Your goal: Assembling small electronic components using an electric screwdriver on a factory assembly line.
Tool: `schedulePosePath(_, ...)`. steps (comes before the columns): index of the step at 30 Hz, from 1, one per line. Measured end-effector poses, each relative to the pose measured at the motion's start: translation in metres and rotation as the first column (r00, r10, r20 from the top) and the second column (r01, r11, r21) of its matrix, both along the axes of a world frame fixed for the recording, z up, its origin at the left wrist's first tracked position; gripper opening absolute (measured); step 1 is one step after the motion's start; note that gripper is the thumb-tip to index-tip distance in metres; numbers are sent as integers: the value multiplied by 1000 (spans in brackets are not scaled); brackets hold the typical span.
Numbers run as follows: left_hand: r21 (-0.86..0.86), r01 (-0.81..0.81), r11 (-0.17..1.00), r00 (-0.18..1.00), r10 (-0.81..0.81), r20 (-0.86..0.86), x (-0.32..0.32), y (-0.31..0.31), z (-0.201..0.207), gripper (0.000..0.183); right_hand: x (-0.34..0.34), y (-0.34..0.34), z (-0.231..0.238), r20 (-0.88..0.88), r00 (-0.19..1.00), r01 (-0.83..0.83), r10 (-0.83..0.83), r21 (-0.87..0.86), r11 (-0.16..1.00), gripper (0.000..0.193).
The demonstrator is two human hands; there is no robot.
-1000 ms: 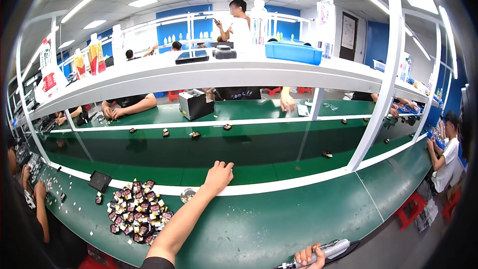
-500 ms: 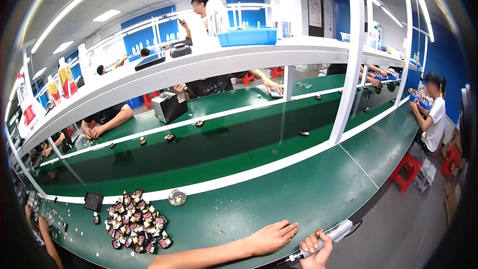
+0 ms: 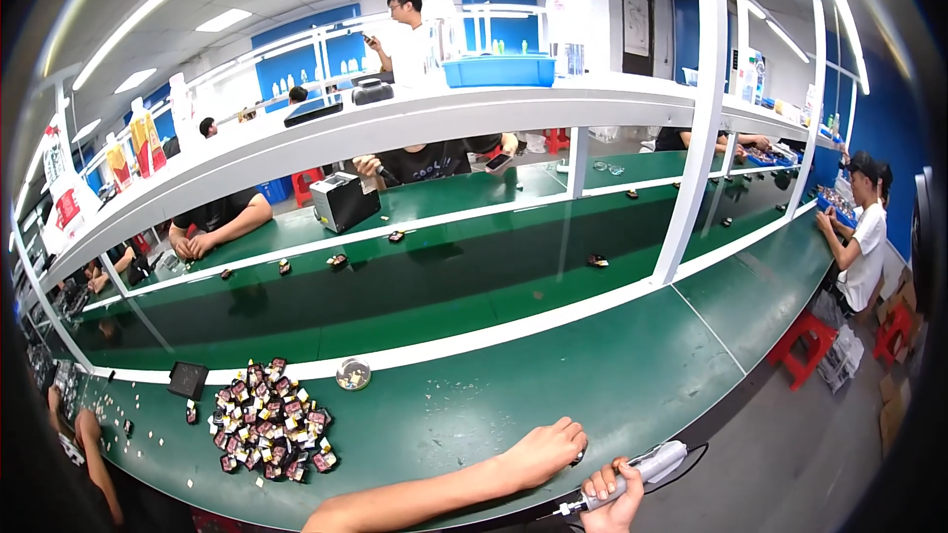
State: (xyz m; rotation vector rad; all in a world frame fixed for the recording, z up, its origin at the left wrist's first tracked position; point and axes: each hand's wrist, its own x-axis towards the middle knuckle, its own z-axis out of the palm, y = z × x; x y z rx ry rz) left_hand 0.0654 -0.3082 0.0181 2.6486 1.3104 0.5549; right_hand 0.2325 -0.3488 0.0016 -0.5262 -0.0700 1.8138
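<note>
My left hand (image 3: 541, 453) rests on the green workbench (image 3: 583, 355) near its front edge, fingers curled in. A small dark bit shows under the fingertips; what it is I cannot make out. Close beside it, past the bench edge, my right hand (image 3: 614, 499) grips a grey electric screwdriver (image 3: 654, 462). The thin bit points left, and a black cable loops from the other end. Left of my left arm lies a heap of small black modules (image 3: 267, 424) with reddish-brown, white and yellow parts.
A round clear dish (image 3: 353, 373) and a black open box (image 3: 187, 380) stand behind the heap. White crumbs lie at left, near another person's arm (image 3: 94, 454). Beyond the white rail, spaced modules sit on a dark conveyor belt (image 3: 474, 271). A shelf post (image 3: 688, 138) rises ahead; red stools (image 3: 805, 345) stand right.
My left hand's fingers have gone from stretched out to curled. My right hand has shifted slightly left with the screwdriver. Across the belt, a person has lifted a phone off the bench.
</note>
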Motion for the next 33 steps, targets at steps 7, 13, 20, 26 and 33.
schedulePosePath(7,43,-40,998,999,41,-29,8,2,-4,17,-14,0,10,78,996,-46,45,11,999,30)
schedulePosePath(13,120,8,993,998,1,-70,6,-6,-10,24,-21,3,13,127,991,-53,51,9,999,30)
schedulePosePath(20,283,48,958,996,-24,-91,24,-28,-15,17,-19,-8,20,205,978,-24,39,-76,997,23)
schedulePosePath(26,167,30,985,989,-5,-149,17,-27,-8,19,-18,1,5,268,963,13,-13,0,1000,10)
schedulePosePath(33,140,-19,990,995,33,-97,5,-26,-2,32,-5,18,-4,105,989,-114,102,120,986,6)
